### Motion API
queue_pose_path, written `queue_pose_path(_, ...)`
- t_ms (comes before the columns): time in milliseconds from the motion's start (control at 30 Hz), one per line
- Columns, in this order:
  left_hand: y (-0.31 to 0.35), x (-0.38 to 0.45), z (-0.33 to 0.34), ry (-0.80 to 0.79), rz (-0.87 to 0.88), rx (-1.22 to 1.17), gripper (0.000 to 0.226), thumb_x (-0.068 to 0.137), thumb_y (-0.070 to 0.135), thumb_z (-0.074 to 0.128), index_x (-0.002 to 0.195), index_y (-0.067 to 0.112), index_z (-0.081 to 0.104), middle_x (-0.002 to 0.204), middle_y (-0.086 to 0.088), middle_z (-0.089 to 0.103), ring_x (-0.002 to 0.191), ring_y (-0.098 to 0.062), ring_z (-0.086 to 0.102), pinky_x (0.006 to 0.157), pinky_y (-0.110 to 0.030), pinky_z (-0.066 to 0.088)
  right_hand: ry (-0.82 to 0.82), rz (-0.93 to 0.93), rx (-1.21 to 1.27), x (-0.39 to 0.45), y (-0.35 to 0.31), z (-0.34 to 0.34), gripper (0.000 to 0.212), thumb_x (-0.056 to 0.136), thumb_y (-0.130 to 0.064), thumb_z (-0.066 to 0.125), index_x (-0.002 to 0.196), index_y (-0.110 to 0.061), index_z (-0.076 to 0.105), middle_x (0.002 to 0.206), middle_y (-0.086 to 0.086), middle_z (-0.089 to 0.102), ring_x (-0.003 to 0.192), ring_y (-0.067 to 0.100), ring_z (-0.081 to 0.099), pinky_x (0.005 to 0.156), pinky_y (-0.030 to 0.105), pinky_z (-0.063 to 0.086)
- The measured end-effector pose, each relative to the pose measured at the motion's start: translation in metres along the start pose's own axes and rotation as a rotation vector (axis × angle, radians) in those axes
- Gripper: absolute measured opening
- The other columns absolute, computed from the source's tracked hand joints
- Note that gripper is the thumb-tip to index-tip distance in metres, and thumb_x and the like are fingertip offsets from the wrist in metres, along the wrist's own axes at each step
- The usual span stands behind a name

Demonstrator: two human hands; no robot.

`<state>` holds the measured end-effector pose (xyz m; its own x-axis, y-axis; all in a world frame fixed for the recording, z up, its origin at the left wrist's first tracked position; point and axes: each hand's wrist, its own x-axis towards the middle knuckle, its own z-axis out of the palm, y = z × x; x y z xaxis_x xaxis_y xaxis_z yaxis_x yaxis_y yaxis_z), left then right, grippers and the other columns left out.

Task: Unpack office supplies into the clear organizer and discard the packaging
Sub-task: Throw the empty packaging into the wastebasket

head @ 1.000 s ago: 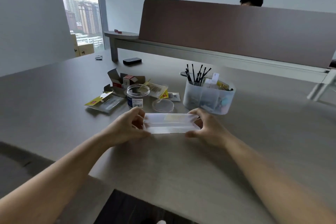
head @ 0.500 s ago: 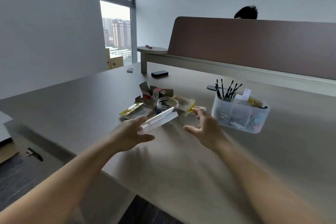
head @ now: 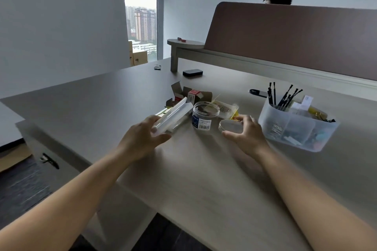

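Packaging status: the clear plastic case (head: pixel 173 117), gripped at both ends one second ago, is now held by the left hand (head: pixel 142 138) alone, fingers curled round its near end, and has been carried left of the open jar (head: pixel 205 115) toward the pile of spent wrappers and opened cartons (head: pixel 189 96). The right hand (head: pixel 243 133) has let go and now cups the round clear lid (head: pixel 230 126) lying just right of the jar, fingers curved about its rim (firm contact cannot be confirmed).

Assessment: the case appears emptied and is being set aside as waste, while the lid is probably next, for closing or removing the jar. The clear organizer (head: pixel 295 126) stands to the right of the jar, beyond the lid, already loaded with black pens and small items in its compartments.

Clearances, referenced to the jar:
- Left: wrappers lie close, so the case will land on or against them.
- Right: the organizer wall stands near the right hand's knuckles.
- Near side: bare table (head: pixel 204 169) up to its front edge.
- Far side: cartons, then a black object (head: pixel 192 72), well apart.
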<state>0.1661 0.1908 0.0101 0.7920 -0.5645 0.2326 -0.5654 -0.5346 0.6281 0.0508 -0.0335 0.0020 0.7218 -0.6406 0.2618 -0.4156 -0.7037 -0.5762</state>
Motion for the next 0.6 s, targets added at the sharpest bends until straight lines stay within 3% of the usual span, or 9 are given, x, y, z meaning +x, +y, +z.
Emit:
queue_pose_path(133,-0.003,0.005,0.000,0.018,-0.011,-0.022,0.056,0.081,0.034,0.061,0.130,0.016,0.041,0.124,-0.014,0.058,0.111,-0.029,0.055,0.079,-0.026,0.035,0.103,-0.093,0.235,0.005,-0.022,-0.007,0.057,0.073,-0.033,0.068,0.122,-0.013,0.045,0.126,0.014,0.043,0.108,0.022,0.047,0.087,0.028,0.039)
queue_pose_path(333,-0.017,0.015,-0.006,0.076,-0.034,-0.043,0.050,0.081,0.032,0.062,0.126,0.017,0.045,0.119,-0.012,0.061,0.108,-0.028,0.056,0.075,-0.025,0.033,0.053,-0.195,0.236,0.027,-0.053,0.019,0.045,0.083,-0.024,0.060,0.125,-0.017,0.049,0.133,0.013,0.040,0.120,0.021,0.043,0.085,0.017,0.030)
queue_pose_path(467,-0.025,0.018,-0.009,0.079,-0.049,-0.025,0.051,0.081,0.031,0.062,0.127,0.015,0.043,0.119,-0.014,0.060,0.107,-0.030,0.055,0.074,-0.025,0.032,-0.025,-0.195,0.158,0.030,-0.051,0.036,0.051,0.080,-0.028,0.064,0.128,-0.018,0.047,0.139,0.013,0.036,0.126,0.026,0.039,0.101,0.027,0.031)
queue_pose_path(600,-0.028,0.020,-0.013,0.096,-0.066,-0.019,0.051,0.082,0.030,0.062,0.127,0.015,0.043,0.121,-0.014,0.059,0.108,-0.030,0.054,0.074,-0.024,0.031,-0.027,-0.195,0.143,0.029,-0.050,0.041,0.060,0.074,-0.024,0.070,0.128,-0.018,0.045,0.141,0.013,0.030,0.122,0.029,0.042,0.101,0.033,0.036)
